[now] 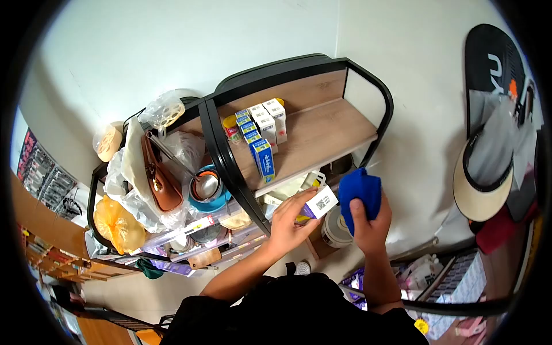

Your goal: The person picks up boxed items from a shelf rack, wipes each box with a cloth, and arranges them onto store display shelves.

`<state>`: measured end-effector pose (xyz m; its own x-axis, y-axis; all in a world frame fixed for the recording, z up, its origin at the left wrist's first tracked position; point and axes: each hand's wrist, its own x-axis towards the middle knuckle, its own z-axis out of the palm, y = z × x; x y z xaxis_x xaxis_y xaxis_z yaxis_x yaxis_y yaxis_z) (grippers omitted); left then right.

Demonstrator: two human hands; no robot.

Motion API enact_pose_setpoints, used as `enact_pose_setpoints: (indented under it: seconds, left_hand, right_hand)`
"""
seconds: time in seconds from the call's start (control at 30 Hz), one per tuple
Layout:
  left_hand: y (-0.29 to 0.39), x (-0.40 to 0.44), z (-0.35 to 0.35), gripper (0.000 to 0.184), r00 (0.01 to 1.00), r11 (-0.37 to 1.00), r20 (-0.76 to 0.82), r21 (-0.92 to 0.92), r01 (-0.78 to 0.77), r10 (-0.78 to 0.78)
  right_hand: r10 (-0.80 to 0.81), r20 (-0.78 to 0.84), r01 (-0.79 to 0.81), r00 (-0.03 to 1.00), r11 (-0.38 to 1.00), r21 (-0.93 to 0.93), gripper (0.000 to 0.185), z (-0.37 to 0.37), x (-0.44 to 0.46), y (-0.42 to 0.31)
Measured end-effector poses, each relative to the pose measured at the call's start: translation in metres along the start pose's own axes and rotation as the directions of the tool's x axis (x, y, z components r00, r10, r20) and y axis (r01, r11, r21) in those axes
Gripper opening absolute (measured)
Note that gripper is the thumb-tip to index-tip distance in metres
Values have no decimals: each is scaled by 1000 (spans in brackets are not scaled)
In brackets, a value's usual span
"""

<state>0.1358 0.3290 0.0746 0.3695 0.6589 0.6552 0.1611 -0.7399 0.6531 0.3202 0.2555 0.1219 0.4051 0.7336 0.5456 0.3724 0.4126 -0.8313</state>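
Observation:
My left hand (289, 224) grips a small white and purple box (322, 201), with a QR code on its white end. In my right hand (371, 225) is a bunched blue cloth (357, 194), close to the box's right side. Both hands are in front of the wooden shelf (322, 131) with a black frame. On that shelf stand several blue and yellow small boxes (263, 160) in a row, beside white boxes (277, 118) with QR codes. A jar with a yellow lid (232, 129) stands to their left.
Left of the shelf post, a brown handbag (163, 183), plastic bags and a blue bowl (208, 192) crowd another shelf. A white bucket (336, 227) is below my hands. A visor cap (485, 181) hangs on the right wall.

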Motion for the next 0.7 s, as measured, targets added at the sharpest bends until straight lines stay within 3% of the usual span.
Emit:
enact_pose_setpoints:
  seconds: [0.03, 0.1, 0.13, 0.33, 0.4, 0.5, 0.57, 0.7]
  left_hand:
    - [3, -6, -4, 59, 1000, 1000, 10, 3, -25, 25]
    - [8, -18, -15, 58, 998, 998, 27, -6, -64, 65]
    - [9, -28, -19, 58, 997, 997, 39, 34, -65, 63]
    - [8, -72, -47, 58, 993, 997, 81, 1, -83, 82]
    - [12, -88, -55, 59, 991, 998, 135, -69, -6, 16]
    - [20, -112, -60, 61, 991, 999, 131, -40, -23, 28]
    - [29, -115, -60, 63, 987, 991, 101, -65, -115, 121]
    - [43, -118, -62, 63, 961, 976, 226, -183, -116, 156]
  right_hand:
    - [4, -14, -4, 1000, 1000, -11, 34, 5, -8, -11]
    - [-228, 159, 272, 961, 886, -375, 34, 18, -23, -33]
    - [-295, 251, 382, 922, 802, -460, 36, 26, -32, -33]
    - [-267, 261, 372, 928, 725, -579, 41, 60, -100, -65]
    - [-283, 279, 397, 918, 692, -603, 44, 68, -123, -75]
    - [-204, 211, 293, 956, 708, -643, 43, 67, -145, -92]
    - [-215, 149, 259, 965, 704, -662, 39, 60, -153, -93]
    - [-89, -61, 15, 994, 668, -744, 32, 41, -166, -93]
